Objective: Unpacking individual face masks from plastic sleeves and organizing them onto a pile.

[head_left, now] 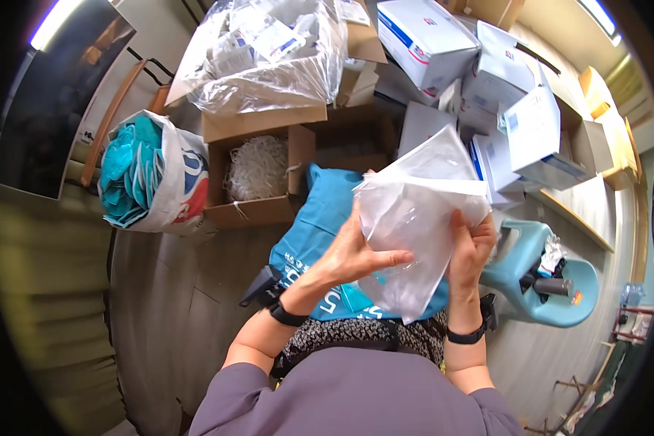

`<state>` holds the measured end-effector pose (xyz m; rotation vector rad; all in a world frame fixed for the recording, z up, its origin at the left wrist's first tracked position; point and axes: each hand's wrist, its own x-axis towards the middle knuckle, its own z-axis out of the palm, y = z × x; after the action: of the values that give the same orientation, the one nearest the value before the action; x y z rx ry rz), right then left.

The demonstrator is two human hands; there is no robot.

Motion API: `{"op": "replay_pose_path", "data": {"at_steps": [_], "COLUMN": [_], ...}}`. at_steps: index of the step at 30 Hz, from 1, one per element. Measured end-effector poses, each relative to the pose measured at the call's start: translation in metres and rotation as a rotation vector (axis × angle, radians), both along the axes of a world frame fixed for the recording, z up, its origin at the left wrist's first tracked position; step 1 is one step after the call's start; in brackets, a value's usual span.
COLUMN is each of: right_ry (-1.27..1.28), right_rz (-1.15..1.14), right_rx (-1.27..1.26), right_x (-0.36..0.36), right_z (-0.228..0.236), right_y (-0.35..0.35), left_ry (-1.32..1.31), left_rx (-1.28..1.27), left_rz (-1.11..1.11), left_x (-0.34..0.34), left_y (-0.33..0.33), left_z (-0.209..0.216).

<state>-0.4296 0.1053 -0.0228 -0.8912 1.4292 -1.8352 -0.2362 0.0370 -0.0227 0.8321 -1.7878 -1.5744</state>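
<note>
A few translucent plastic bags (418, 219) are held up in front of me, lying over each other at an angle. My left hand (356, 251) grips their left edge, thumb stretched across the front and fingers mostly behind. On the right side, my right hand (474, 243) has its thumb on top and the other fingers curled beneath the plastic. Under them a blue bag (318, 207) with white print rests across my lap. A small teal piece (354, 296) shows on it beside the plastic's lower edge.
At left stands a white sack (182, 174) full of teal packets (134, 163). A carton (251, 215) holds white shredded filler (258, 168); behind it, a plastic-lined box (269, 94) contains packets. White boxes (432, 43) pile up at back right. A blue plastic seat (512, 265) holds small items.
</note>
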Motion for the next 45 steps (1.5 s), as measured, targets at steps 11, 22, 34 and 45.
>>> {"op": "replay_pose_path", "data": {"at_steps": [11,22,34,45], "right_ry": [-0.207,-0.307,-0.179,0.35], "right_rz": [0.205,0.234,0.128,0.04], "right_rx": [0.198,0.474,0.509,0.462], "right_x": [-0.006,-0.012,-0.019,-0.001], "right_z": [-0.05,-0.079,-0.075,-0.111], "right_y": [-0.035,-0.034,-0.005,0.006], "left_ry": [0.023,0.497,-0.126,-0.645], "left_rx": [0.648,0.381,0.319,-0.379], "left_rz": [0.153,0.466,0.322,0.298], "left_x": [-0.002,0.05,0.024,-0.002], "left_y": [-0.062,-0.389,-0.223,-0.04], "left_z": [-0.014,0.016,-0.093,-0.112]}}
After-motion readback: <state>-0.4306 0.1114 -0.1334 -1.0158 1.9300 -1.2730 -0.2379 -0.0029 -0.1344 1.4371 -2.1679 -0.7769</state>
